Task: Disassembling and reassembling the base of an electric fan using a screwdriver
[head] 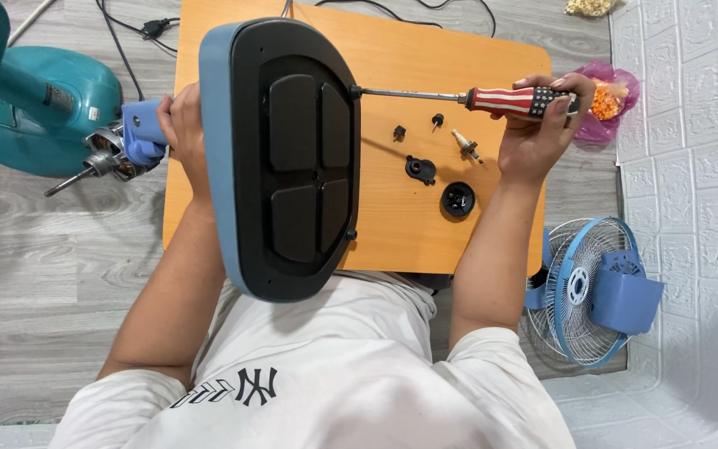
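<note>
Blue-and-black fan base (280, 158) upended at frame centre | left hand (183, 125) clasps its neck | right hand (533, 125) closed round striped screwdriver (467, 98), tip on upper-right base screw | screws, caps (457, 199) already out on wooden surface (400, 233); lower-right screw remains

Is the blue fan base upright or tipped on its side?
Tipped: the fan base shows its black underside; the left hand steadies it.

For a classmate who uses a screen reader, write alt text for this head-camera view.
A person's right hand drives a striped-handled screwdriver into the black underside of a blue fan base, which the left hand steadies on edge over a small wooden table. Small black parts lie on the table.
</note>
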